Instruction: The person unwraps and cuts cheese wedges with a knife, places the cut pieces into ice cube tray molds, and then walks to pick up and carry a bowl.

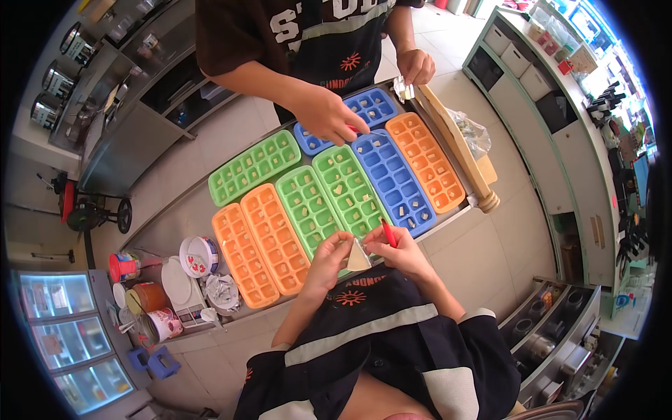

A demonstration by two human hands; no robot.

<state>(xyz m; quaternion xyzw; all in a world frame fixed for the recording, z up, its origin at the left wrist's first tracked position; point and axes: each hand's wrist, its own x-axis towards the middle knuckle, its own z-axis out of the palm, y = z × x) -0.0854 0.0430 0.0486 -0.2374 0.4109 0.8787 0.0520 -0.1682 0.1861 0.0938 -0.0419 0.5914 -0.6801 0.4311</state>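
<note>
Near my apron, my left hand [330,264] pinches a pale cream cheese wedge [359,259] partly wrapped in silver foil. My right hand [400,250] closes on the foil at the wedge's other side. A thin red-handled tool [388,232] also sits in that hand; its working end is hidden. Just beyond my hands lie a green ice cube tray [349,183] and a second green tray [308,203], with small pale pieces in their compartments. To the right, a blue tray [392,178] has pieces in some compartments.
Opposite, a co-worker's hand [325,115] holds something red above the trays; the other hand [416,68] holds foil. Orange trays [260,245] lie left, another orange tray [425,162] right. A white tub [199,256], foil and a scale [183,283] stand left. A wooden bar [455,136] edges the table.
</note>
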